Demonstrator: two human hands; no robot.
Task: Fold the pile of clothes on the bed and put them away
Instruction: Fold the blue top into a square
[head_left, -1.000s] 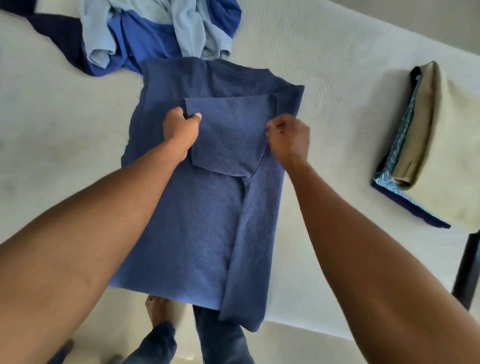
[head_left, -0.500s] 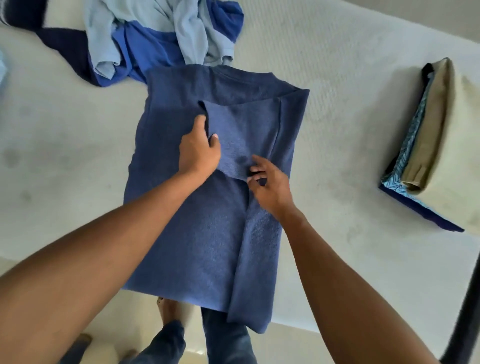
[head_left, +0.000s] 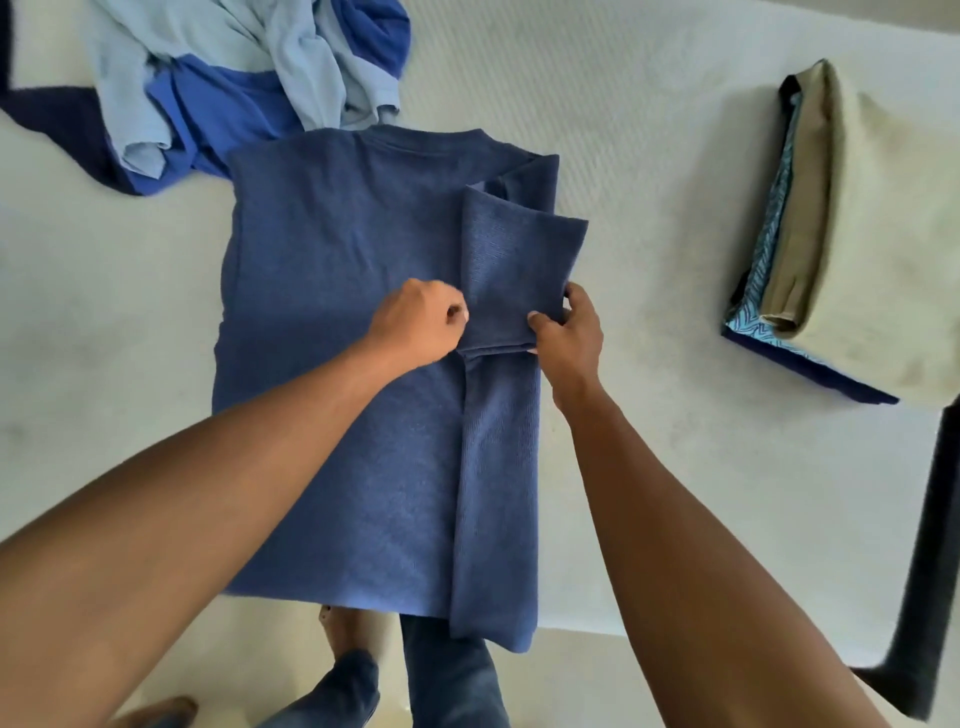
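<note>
Now the sleeve (head_left: 514, 270) has swung off the shirt's (head_left: 337, 312) middle and lies down its folded 3 o'clock side. My left hand (head_left: 421, 325) and right hand (head_left: 569, 338) each pinch a lower corner of it. That side looks done; 9 o'clock waits. The shirt lies flat on the white bed (head_left: 649, 467), hem overhanging. The unfolded pile (head_left: 249, 67) sits at 11 o'clock and the folded stack (head_left: 841, 234) at 2.

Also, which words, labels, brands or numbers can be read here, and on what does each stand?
None can be read: no text shows on the blue shirt, the pile, the folded stack or the bed. The patterned cloth in the stack carries only lines, no letters.
</note>
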